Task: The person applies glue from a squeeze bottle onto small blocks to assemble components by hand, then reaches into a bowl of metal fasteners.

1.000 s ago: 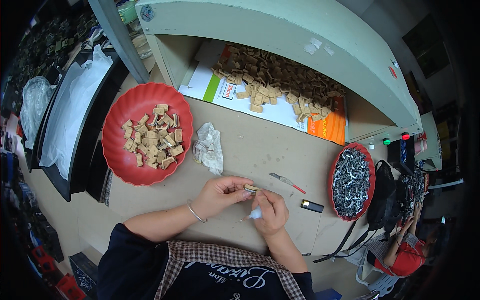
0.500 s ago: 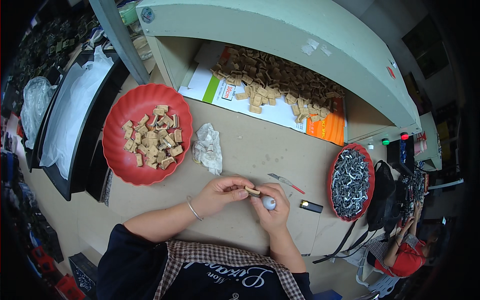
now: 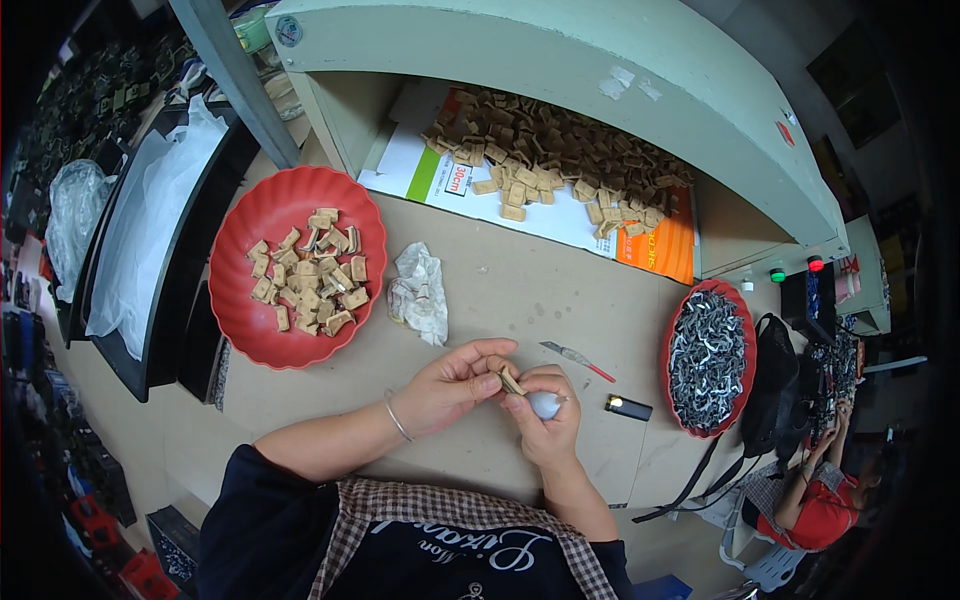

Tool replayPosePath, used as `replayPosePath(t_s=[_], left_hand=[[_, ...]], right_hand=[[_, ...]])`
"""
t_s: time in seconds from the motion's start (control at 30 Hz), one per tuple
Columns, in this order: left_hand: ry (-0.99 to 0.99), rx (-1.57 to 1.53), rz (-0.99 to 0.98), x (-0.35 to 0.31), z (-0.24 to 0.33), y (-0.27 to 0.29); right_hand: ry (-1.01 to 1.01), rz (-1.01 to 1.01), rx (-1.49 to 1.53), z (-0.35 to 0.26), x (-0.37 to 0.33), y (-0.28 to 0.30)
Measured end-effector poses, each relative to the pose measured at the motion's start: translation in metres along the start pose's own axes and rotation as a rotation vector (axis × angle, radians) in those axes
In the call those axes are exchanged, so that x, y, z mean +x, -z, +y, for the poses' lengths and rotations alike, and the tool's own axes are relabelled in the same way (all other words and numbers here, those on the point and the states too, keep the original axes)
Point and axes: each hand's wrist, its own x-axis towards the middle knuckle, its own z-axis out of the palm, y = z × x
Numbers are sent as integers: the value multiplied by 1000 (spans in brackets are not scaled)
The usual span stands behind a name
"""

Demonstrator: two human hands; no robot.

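Note:
A small tan leather-like piece with a dark edge (image 3: pixel 511 382) is pinched between the thumb and fingers of my left hand (image 3: pixel 445 388). My right hand (image 3: pixel 549 432) is closed around a pale grey-blue rounded object with a small tip (image 3: pixel 545 404), perhaps a bulb or handle; its kind does not show. The right thumb and fingertips also meet the tan piece. Beyond the hands lies a craft knife with a red handle end (image 3: pixel 580 361). Left of it is a crumpled white cloth or tissue (image 3: pixel 418 294).
A red bowl (image 3: pixel 235 230) of tan pieces stands left; another red bowl (image 3: pixel 752 372), full of grey metal-like parts, stands right beside a black bag (image 3: pixel 770 385). A black lighter-like object (image 3: pixel 628 407) lies nearby. Ahead, a pale green cabinet (image 3: pixel 500 45) shelters heaped tan pieces (image 3: pixel 560 140). A co-worker (image 3: pixel 815 515) sits right.
The tan piece has tilted more upright between my fingers. My left index finger has lifted and straightened, and the pale object shows more in my right hand. The view has shifted slightly.

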Motion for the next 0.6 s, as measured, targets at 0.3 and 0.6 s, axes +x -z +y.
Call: replayPosePath(t_s=[0.3,0.6], left_hand=[[-30,331,20,-1,4,6],[-475,1278,66,-1,15,-4]], right_hand=[[200,-43,-167,1,10,1],[-109,-86,-16,2,7,7]])
